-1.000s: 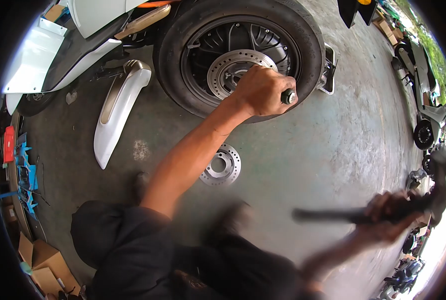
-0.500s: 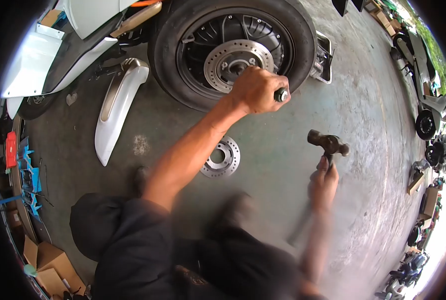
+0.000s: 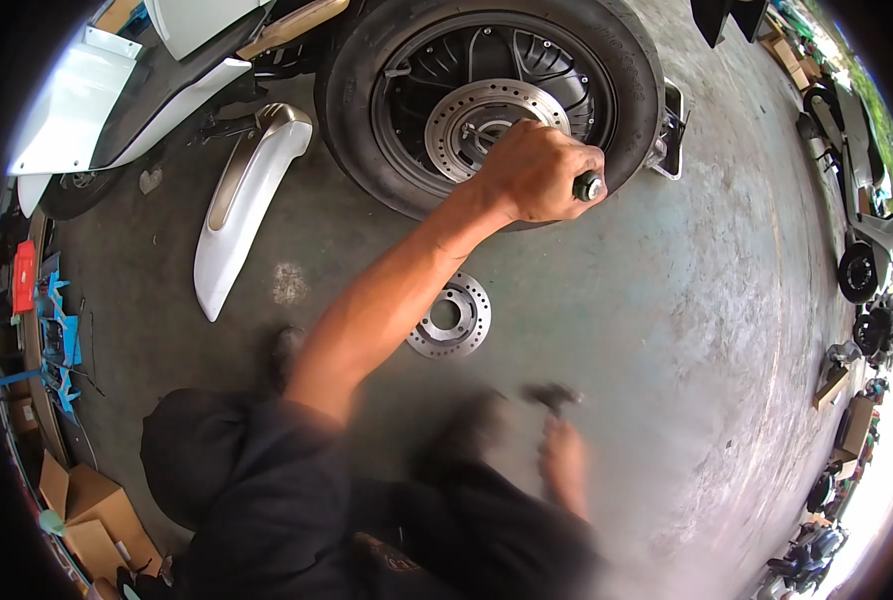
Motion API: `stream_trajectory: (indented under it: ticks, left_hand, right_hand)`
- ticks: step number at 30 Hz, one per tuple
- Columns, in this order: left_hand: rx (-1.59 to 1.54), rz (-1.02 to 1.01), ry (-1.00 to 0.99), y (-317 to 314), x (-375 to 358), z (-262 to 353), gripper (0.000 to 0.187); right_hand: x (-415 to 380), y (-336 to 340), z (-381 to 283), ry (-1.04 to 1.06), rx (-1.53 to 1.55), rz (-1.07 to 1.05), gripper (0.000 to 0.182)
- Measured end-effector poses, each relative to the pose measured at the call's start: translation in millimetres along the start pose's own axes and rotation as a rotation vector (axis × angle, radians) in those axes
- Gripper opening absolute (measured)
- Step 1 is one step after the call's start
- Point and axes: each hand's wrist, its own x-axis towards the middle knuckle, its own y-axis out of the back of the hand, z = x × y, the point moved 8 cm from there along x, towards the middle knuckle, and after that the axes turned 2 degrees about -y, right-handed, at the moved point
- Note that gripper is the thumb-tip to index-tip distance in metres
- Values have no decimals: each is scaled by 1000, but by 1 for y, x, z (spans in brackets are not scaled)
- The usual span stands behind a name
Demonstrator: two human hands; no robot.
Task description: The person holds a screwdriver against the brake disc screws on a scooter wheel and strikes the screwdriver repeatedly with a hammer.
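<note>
My left hand (image 3: pixel 541 172) is wrapped round what looks like a screwdriver (image 3: pixel 588 186), its dark green butt end sticking out of the fist. The fist is in front of the drilled brake disc (image 3: pixel 454 108) on a motorcycle wheel (image 3: pixel 366 150), partly covering it; the tool's tip is hidden. Low on the right, my right hand (image 3: pixel 563 462) grips a hammer (image 3: pixel 554 396) by its handle, blurred by motion, with the head raised above the fingers. A loose brake disc (image 3: pixel 451 325) lies on the floor below my left forearm.
A white and bronze body panel (image 3: pixel 241 215) lies on the floor left of the wheel. A white-bodied motorcycle part (image 3: pixel 71 110) is at upper left. Cardboard boxes (image 3: pixel 106 510) and blue parts (image 3: pixel 61 345) line the left side; a motorcycle (image 3: pixel 856 200) lines the right.
My right hand has swung the hammer left and down, closer to my body. My left hand keeps its grip on the tool, and the view has shifted slightly.
</note>
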Motion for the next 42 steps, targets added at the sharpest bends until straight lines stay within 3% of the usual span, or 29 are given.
stream_trajectory:
  ticks: [21,23,38,42]
  left_hand:
    - [-43,-21,31,3,2,-4,9]
    - [-38,-17,35,2,2,-5,9]
    - [-21,27,20,9,1,-4,10]
    - [-28,9,34,8,-1,-5,10]
  right_hand:
    - [8,24,-44,76,-65,77,46]
    - [12,28,-49,171,7,113,50]
    - [32,74,-119,252,262,145,47]
    - [16,93,-157,381,310,220,44]
